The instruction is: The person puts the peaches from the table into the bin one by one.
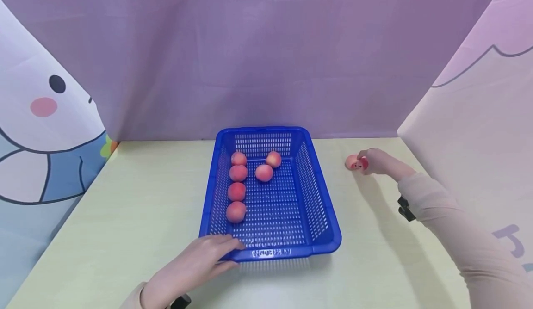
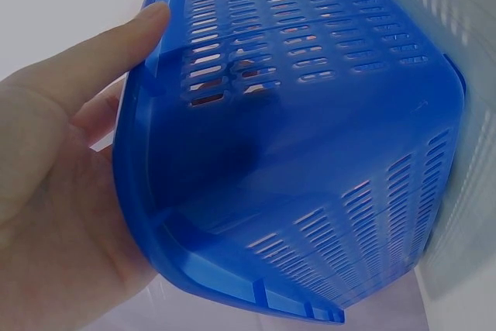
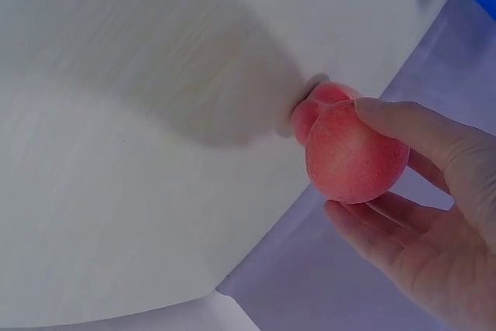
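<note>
My left hand (image 1: 200, 258) grips the near left corner of a blue plastic basket (image 1: 272, 253), its thumb lying along the rim in the left wrist view. Inside the basket, several pinkish-red peaches form a line along the left side, from the back one (image 1: 238, 158) to the front one (image 1: 236, 212). Two more, a paler peach (image 1: 273, 159) and a round one (image 1: 264, 173), lie toward the back middle. Right of the basket, my right hand (image 1: 376, 162) holds a peach (image 3: 356, 153) between thumb and fingers. Another peach (image 3: 335, 94) sits on the table just beyond it, partly hidden.
The pale table (image 1: 162, 184) extends on both sides of the basket. A purple cloth backdrop (image 1: 266, 59) rises at its far edge. Printed panels with cartoon shapes stand at the left (image 1: 41, 128) and right (image 1: 483, 128).
</note>
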Demonstrator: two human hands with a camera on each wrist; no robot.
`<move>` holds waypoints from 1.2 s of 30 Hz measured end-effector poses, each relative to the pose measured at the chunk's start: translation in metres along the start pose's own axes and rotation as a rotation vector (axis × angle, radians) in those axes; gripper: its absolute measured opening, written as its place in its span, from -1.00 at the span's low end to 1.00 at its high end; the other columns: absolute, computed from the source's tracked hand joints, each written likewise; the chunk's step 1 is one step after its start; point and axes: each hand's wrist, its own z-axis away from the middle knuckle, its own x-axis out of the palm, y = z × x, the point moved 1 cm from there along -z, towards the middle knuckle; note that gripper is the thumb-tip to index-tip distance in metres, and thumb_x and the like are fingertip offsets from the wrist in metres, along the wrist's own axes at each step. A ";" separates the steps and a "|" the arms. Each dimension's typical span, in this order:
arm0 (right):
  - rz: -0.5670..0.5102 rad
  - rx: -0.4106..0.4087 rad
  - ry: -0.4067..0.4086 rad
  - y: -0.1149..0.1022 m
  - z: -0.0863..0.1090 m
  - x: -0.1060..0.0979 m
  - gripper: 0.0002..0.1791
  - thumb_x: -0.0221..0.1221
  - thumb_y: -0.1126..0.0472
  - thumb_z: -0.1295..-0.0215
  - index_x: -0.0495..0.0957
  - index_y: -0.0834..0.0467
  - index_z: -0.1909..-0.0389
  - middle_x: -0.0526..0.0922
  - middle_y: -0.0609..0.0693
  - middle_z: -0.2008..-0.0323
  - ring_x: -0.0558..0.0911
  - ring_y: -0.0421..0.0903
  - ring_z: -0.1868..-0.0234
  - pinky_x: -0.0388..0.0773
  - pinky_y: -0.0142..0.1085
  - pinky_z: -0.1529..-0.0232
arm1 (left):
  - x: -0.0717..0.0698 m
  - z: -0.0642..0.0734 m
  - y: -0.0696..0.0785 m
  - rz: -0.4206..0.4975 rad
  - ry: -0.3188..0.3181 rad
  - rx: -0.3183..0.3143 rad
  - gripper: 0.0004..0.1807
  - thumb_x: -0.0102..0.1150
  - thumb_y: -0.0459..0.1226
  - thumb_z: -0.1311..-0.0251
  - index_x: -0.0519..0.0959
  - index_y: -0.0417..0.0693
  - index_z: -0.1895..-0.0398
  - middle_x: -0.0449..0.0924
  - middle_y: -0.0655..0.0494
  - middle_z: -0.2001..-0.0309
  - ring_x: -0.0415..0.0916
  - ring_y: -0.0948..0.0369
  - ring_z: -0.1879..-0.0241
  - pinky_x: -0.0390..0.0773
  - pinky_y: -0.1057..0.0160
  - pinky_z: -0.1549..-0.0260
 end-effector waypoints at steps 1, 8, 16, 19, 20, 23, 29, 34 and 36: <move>-0.001 0.001 0.001 -0.001 0.000 -0.001 -0.57 0.22 0.44 0.24 0.45 0.48 0.22 0.53 0.12 0.49 0.41 -0.04 0.50 0.36 -0.27 0.46 | 0.000 0.000 0.000 -0.001 -0.001 -0.001 -0.81 0.16 -0.18 -0.07 0.53 -0.01 0.24 0.54 0.27 0.35 0.46 0.38 0.36 0.50 0.37 0.36; 0.023 -0.018 0.014 -0.003 -0.001 -0.010 -0.59 0.20 0.43 0.25 0.45 0.48 0.25 0.50 0.09 0.55 0.39 -0.04 0.52 0.31 -0.32 0.51 | -0.001 0.000 0.001 -0.001 0.001 0.005 -0.80 0.14 -0.16 -0.09 0.53 -0.02 0.24 0.53 0.28 0.35 0.46 0.38 0.36 0.50 0.38 0.36; 0.031 -0.015 0.011 -0.008 -0.006 -0.022 -0.57 0.20 0.47 0.27 0.44 0.50 0.24 0.54 0.16 0.47 0.44 -0.02 0.48 0.42 -0.21 0.41 | -0.001 0.000 0.001 -0.003 0.002 0.004 -0.80 0.14 -0.16 -0.09 0.53 -0.01 0.24 0.53 0.29 0.35 0.46 0.38 0.36 0.50 0.38 0.36; 0.023 0.001 0.003 -0.014 -0.008 -0.027 -0.58 0.17 0.49 0.22 0.43 0.51 0.20 0.51 0.13 0.50 0.41 -0.03 0.50 0.38 -0.26 0.45 | -0.001 0.000 0.001 -0.002 -0.003 -0.001 -0.80 0.16 -0.18 -0.08 0.53 -0.01 0.23 0.53 0.29 0.34 0.46 0.38 0.36 0.50 0.37 0.35; 0.015 0.001 0.006 -0.017 -0.009 -0.029 -0.59 0.16 0.49 0.20 0.44 0.51 0.20 0.51 0.14 0.50 0.40 -0.03 0.50 0.35 -0.27 0.47 | -0.001 0.000 0.001 -0.003 -0.003 -0.002 -0.80 0.16 -0.19 -0.07 0.53 -0.01 0.23 0.53 0.29 0.34 0.46 0.38 0.36 0.50 0.37 0.35; -0.010 -0.001 0.025 -0.024 -0.010 -0.033 -0.63 0.14 0.50 0.17 0.46 0.49 0.21 0.53 0.18 0.44 0.41 0.00 0.47 0.35 -0.27 0.45 | -0.001 0.000 0.001 -0.006 0.002 0.003 -0.80 0.17 -0.20 -0.06 0.53 -0.01 0.23 0.53 0.29 0.35 0.46 0.38 0.36 0.50 0.38 0.36; 0.029 -0.010 0.027 -0.036 -0.014 -0.041 -0.62 0.18 0.47 0.16 0.47 0.46 0.20 0.53 0.19 0.39 0.43 0.07 0.37 0.38 -0.17 0.35 | -0.001 0.000 0.001 -0.006 0.002 0.008 -0.80 0.14 -0.16 -0.09 0.53 -0.01 0.23 0.53 0.29 0.34 0.46 0.38 0.36 0.50 0.38 0.36; 0.034 -0.023 0.030 -0.049 -0.017 -0.052 -0.63 0.16 0.48 0.14 0.48 0.44 0.19 0.55 0.21 0.34 0.44 0.06 0.36 0.40 -0.17 0.35 | -0.001 0.000 0.001 -0.009 0.004 0.010 -0.80 0.15 -0.17 -0.08 0.53 -0.01 0.24 0.52 0.29 0.35 0.45 0.38 0.36 0.50 0.38 0.36; 0.051 -0.055 0.044 -0.054 -0.018 -0.055 -0.65 0.15 0.48 0.15 0.49 0.44 0.21 0.56 0.21 0.35 0.46 0.05 0.38 0.42 -0.16 0.33 | -0.001 0.000 0.001 -0.015 0.009 0.014 -0.80 0.16 -0.17 -0.07 0.53 -0.01 0.24 0.53 0.29 0.35 0.46 0.38 0.36 0.50 0.38 0.36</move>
